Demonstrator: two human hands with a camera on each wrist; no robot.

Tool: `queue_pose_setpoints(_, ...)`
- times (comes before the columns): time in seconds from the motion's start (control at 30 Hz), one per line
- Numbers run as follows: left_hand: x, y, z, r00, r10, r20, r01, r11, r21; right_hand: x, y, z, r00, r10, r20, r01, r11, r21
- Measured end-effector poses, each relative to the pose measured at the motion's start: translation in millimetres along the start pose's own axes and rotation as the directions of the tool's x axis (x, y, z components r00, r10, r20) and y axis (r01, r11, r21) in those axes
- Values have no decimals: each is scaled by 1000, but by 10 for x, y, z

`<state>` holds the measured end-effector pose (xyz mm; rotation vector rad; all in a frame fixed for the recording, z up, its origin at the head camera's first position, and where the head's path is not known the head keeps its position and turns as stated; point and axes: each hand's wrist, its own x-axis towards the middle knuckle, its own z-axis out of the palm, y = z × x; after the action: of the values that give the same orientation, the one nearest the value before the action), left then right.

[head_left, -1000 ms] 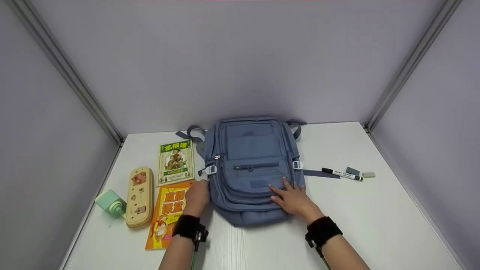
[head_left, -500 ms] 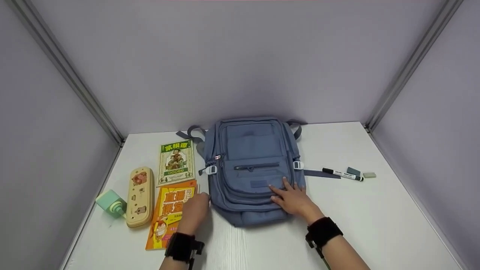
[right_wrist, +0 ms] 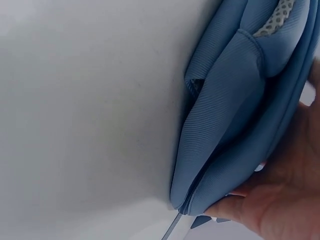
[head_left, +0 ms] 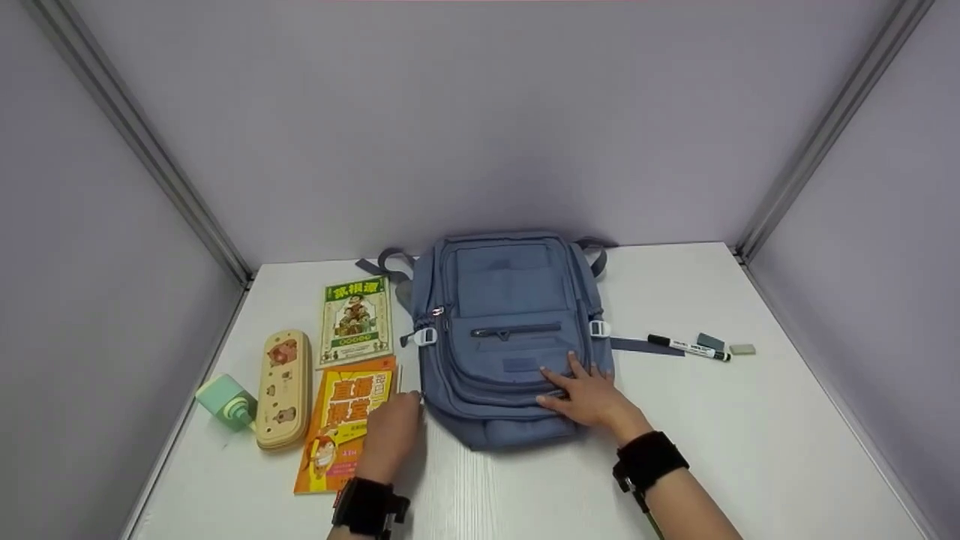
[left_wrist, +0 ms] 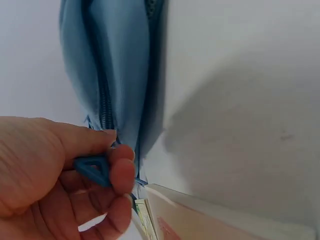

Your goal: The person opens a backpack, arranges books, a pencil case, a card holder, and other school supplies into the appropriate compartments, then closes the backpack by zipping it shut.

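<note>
Head and wrist views: left hand (head_left: 394,429) pinched on zipper pull (left_wrist: 100,176), right hand (head_left: 592,403) spread on backpack (head_left: 511,289)

Left hand (head_left: 391,435) covers part of the orange book (head_left: 339,429) in the head view. Backpack (left_wrist: 122,65) runs past the left wrist view's top edge. Right hand (right_wrist: 287,195) is cut by the right wrist view's edge. Marker (head_left: 688,348): print too small to read.
</note>
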<state>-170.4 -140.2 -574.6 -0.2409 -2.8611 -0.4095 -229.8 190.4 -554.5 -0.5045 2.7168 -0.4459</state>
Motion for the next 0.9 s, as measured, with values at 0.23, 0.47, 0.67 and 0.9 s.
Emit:
queue_pose_setpoints(0.23, -53, 38, 3, 1000, 17, 2, -17, 1000, 17, 4, -14, 14, 1000, 18, 8, -18, 1000, 21)
queue_pose_setpoints(0.47, -121, 109, -47, 998, 60, 17, -59, 997, -48, 36, -67, 21, 997, 50, -55, -51, 999, -15)
queue_pose_setpoints(0.67, -152, 220, -113, 993, 111, 30, -109, 992, -61, 72, -77, 52, 995, 66, -72, -69, 997, -40)
queue_pose_setpoints(0.9, -147, 374, -156, 979, 156, 134, -137, 981, -136, 84, -76, 78, 993, 60, -100, -66, 997, -50)
